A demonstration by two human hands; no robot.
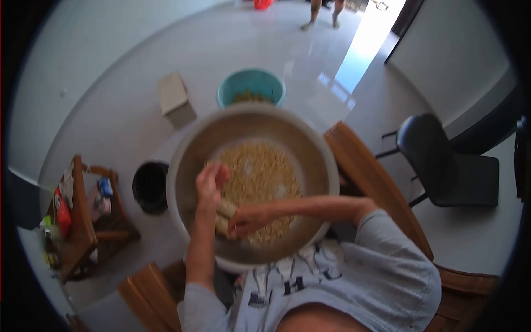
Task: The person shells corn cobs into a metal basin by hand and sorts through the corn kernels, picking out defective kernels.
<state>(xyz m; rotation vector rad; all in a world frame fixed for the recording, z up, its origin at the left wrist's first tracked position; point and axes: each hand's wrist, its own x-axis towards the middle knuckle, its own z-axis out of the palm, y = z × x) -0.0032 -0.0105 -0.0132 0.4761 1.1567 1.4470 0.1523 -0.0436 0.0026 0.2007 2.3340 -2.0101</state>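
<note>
A wide metal basin (185, 144) holds a spread of loose pale-yellow kernels (260, 166) that look like corn. My left hand (211, 181) is over the basin's left side, fingers loosely curved and somewhat blurred, with nothing visible in it. My right hand (248, 220) reaches across from the right, its fingers bent and closed at the end of a pale cylinder that looks like a corn cob (225, 208). A second pale cylinder (221, 225) lies beside it, near my left forearm. The right fingertips are partly hidden.
Behind the basin stands a teal tub (224, 91) with yellowish pieces inside. A black bin (150, 188) and a cardboard box (172, 93) are to the left. A wooden bench (376, 185) and black chair (442, 166) are at right. Another person's legs (315, 14) show far off.
</note>
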